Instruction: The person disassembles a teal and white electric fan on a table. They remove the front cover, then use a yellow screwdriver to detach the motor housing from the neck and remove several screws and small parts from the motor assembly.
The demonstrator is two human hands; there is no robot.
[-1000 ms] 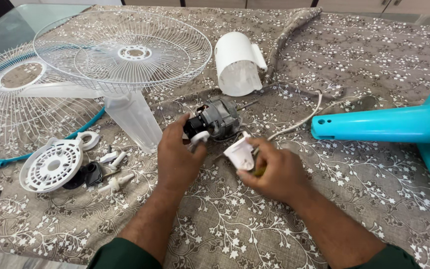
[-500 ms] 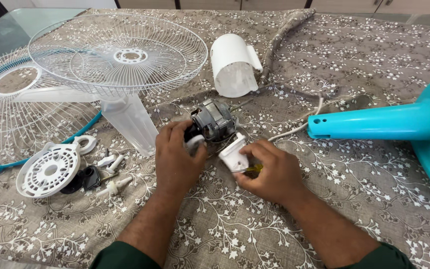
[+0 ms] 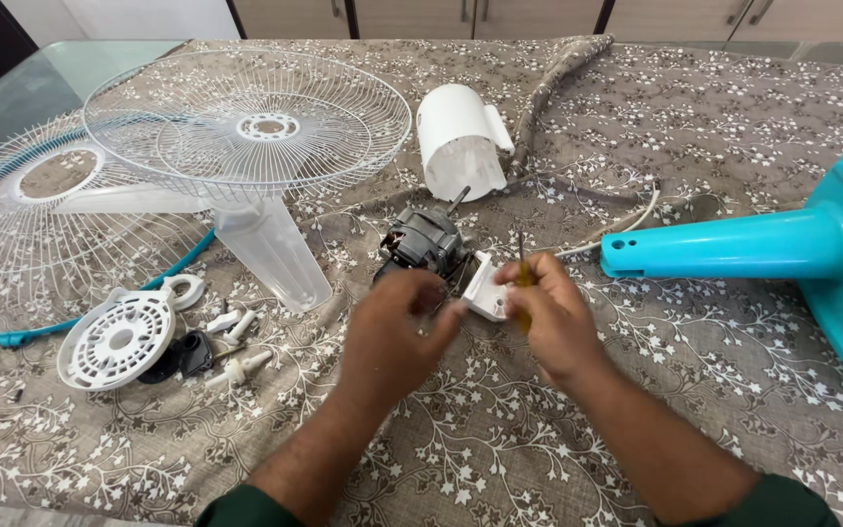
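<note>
Motor (image 3: 428, 242) at frame centre looks heavy and rigid; left hand (image 3: 397, 327) pinches its white bracket (image 3: 488, 286), right hand (image 3: 548, 312) grips a screwdriver (image 3: 521, 278).

To my left: two white wire fan guards (image 3: 246, 122), clear fan blade (image 3: 270, 249); white motor cover (image 3: 459, 137) beyond; teal fan stand (image 3: 734, 244) on my right.

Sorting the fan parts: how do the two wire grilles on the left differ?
The raised white wire grille has an all-white rim; the flat wire grille with a teal rim band is edged in teal. The white one is propped above the cloth and overlaps the teal-rimmed one, which lies flat. Both are round with ringed centres.
</note>
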